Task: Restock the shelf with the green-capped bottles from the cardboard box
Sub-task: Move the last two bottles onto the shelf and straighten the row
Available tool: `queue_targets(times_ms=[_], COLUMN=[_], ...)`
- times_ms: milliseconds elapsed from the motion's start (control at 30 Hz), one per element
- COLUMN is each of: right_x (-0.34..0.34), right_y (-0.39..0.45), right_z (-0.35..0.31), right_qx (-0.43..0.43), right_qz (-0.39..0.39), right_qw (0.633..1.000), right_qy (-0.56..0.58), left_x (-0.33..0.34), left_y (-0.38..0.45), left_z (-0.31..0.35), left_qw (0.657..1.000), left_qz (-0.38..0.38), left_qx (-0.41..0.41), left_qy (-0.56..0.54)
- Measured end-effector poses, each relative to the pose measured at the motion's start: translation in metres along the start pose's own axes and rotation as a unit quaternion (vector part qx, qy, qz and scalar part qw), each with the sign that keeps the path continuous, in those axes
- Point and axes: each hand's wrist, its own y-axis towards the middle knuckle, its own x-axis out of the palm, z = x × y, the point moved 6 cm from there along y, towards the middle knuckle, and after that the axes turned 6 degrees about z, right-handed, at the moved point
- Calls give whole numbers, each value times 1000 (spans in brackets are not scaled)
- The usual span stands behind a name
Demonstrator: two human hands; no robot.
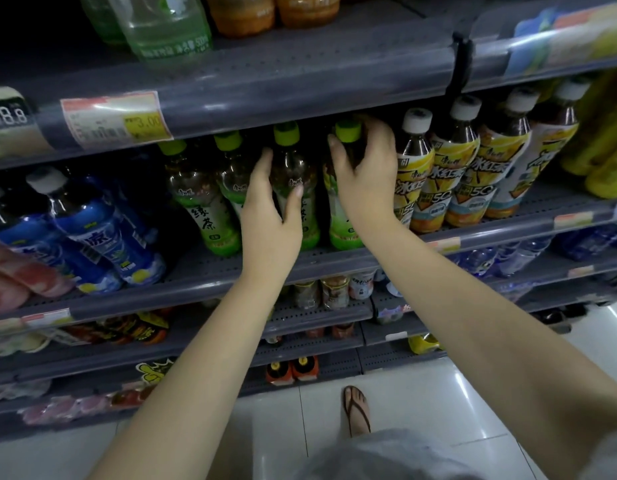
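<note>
Both hands hold green tea bottles on the shelf (335, 261), to stand them straight in the row. The left hand (270, 216) wraps one green-capped bottle (291, 161). At three o'clock, the right hand (364, 171) grips another bottle (345, 230).

Grey perforated shelf (231, 268) carries, left to right: blue-label bottles (92, 230) with white caps, four green-capped bottles (210, 202) upright in row, yellow-label bottles (452, 174) with white caps, tilted rightward.
</note>
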Motion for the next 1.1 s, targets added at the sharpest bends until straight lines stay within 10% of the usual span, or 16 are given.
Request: queue_targets(times_ms=[567,800,1100], right_x=[4,-26,-5], right_y=[-5,-64,-93], right_z=[9,27,69], right_qx=[-13,35,145], right_qz=[-174,-92,-171], right_qw=[978,995,972], right_qy=[-111,-13,-75], left_x=[11,19,39], left_y=[-34,-55,-45], left_z=[-19,-46,-63], left_qw=[1000,993,984], left_qz=[16,57,43], left_qx=[-16,-102,-171], left_qy=[-12,-22,11])
